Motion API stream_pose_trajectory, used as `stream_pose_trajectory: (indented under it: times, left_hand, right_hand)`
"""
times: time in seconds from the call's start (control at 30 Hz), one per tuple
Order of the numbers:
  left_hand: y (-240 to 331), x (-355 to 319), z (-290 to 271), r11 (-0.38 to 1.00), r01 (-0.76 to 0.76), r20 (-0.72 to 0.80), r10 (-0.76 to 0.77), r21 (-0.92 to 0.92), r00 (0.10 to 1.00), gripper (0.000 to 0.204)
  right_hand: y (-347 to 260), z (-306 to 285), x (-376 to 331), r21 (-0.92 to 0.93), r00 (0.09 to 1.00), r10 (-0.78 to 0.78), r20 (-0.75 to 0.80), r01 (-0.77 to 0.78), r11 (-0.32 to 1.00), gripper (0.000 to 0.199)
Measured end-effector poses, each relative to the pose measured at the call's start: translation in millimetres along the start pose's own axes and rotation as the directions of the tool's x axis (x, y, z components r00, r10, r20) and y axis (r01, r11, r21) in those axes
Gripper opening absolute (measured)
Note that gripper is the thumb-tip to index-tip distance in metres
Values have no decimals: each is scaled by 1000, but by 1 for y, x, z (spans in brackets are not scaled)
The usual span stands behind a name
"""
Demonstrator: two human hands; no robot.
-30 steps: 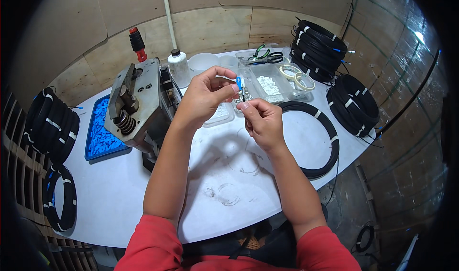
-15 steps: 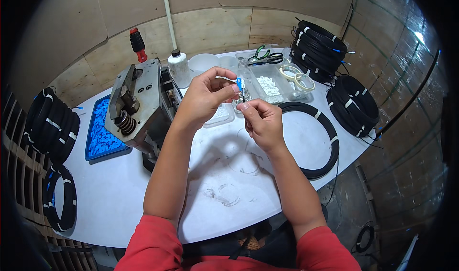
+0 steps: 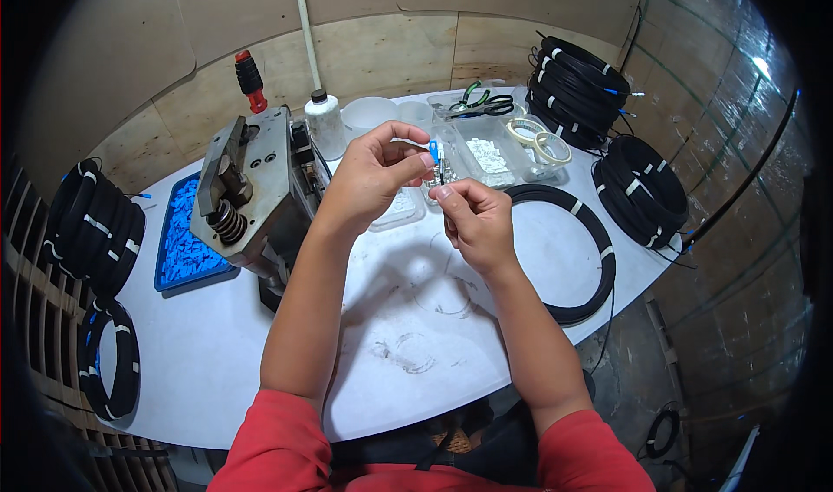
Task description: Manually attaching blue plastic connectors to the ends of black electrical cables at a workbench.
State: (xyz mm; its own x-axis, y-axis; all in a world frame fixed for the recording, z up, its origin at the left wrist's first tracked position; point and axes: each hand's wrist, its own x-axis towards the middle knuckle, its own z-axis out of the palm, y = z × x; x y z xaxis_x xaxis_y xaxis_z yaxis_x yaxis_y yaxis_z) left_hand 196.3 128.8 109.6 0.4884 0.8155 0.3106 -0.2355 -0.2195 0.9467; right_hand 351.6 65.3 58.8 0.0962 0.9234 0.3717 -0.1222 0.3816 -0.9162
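Above the middle of the white table, my left hand (image 3: 373,175) pinches a small blue plastic clip (image 3: 434,148) between thumb and fingers. Just below and to the right of it, my right hand (image 3: 479,225) is closed on the end of a thin black cable (image 3: 442,178). A slim, pale metallic tip (image 3: 442,155) rises from that cable end, close beside the blue clip. Whether clip and tip touch, I cannot tell. Behind my hands lie clear trays with small white parts (image 3: 488,158) and shiny metal parts, partly hidden by my fingers.
A metal press (image 3: 260,180) with a red-and-black handle stands at left, beside a blue tray (image 3: 159,271) of blue clips. Coiled black cables (image 3: 607,258) lie at right, with stacks at both sides. A white bottle (image 3: 324,123), tape rolls (image 3: 552,149) and scissors (image 3: 493,106) stand behind.
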Motion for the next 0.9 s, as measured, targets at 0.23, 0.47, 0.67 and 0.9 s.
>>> stream_pose_trajectory:
  times: [0.23,0.47,0.67,0.9]
  left_hand:
    - [4,-3,5,1000,9,-31,-8,16,999,24]
    - [3,-6,6,1000,-1,-42,1,12,999,25]
    - [0,-4,4,1000,7,-46,-8,-14,999,25]
    - [-3,-1,4,1000,4,-17,-4,-18,1000,27]
  right_hand:
    - [0,0,-1,25,1000,9,11,-9,1000,14]
    - [1,-1,0,25,1000,8,14,-9,1000,15]
    - [0,-1,0,23,1000,26,16,-27,999,15]
    - [-1,-1,0,37,999,39,3,-39,999,15]
